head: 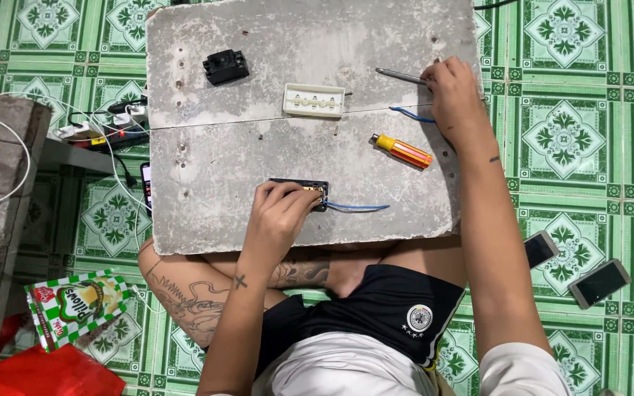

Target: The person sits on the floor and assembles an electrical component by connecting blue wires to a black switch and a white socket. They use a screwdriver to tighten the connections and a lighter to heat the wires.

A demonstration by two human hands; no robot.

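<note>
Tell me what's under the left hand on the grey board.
Under the left hand sits a dark switch block on the grey board, with brass terminals showing at its right end and a blue wire leading out. The hand covers the rest of the block.

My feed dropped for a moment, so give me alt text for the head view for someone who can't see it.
Seen from above, a seated person's left hand presses a dark switch module with a blue wire onto a grey slab, while the right hand grips a metal tool. A yellow screwdriver, white faceplate and black part lie between.
</note>
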